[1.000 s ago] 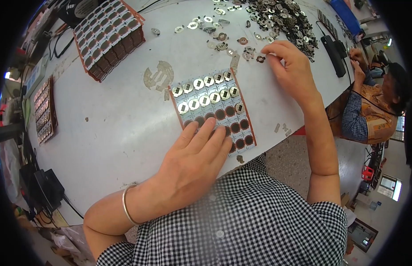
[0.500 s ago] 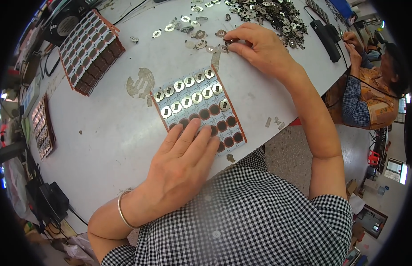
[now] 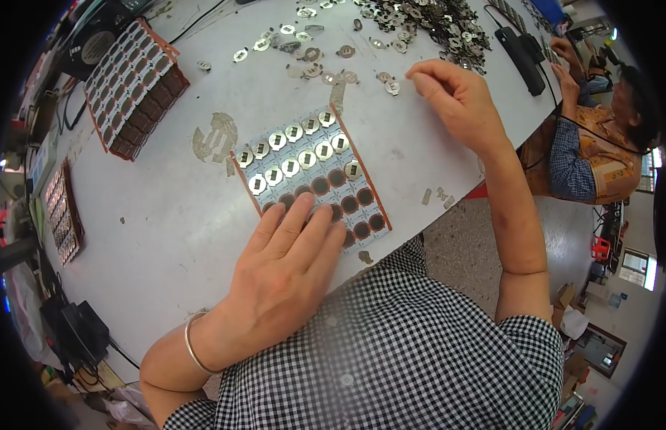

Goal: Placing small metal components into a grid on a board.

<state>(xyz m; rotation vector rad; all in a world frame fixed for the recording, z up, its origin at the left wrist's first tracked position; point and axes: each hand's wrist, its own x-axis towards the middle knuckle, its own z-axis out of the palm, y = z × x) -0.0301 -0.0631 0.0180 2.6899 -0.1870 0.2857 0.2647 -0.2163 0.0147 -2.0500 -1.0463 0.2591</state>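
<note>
My left hand point(image 3: 281, 276) lies flat, fingers stretched, over the lower left of a circuit board panel point(image 3: 367, 179) with reddish-brown side strips. Round silver metal clips point(image 3: 290, 164) fill its two far rows, and one more sits at the right end of the third row. Elsewhere the panel shows bare dark circles point(image 3: 349, 205); my fingers cover some of them. Beyond the panel's far right corner, my right hand point(image 3: 458, 100) is held with thumb and forefinger together. What is between the fingertips, if anything, is hidden. A loose clip point(image 3: 392, 87) lies just left of them.
A large heap of clips point(image 3: 447, 32) spreads at the far right, with scattered clips point(image 3: 311, 54) to its left. Stacked panels point(image 3: 150, 104) stand far left; another stack point(image 3: 63, 215) is nearer. A black power strip point(image 3: 519, 61) lies right. Another person point(image 3: 598, 154) sits beyond the table edge.
My right hand has moved right and slightly nearer, away from the scattered clips. My left hand still rests on the panel. The whole view has shifted slightly.
</note>
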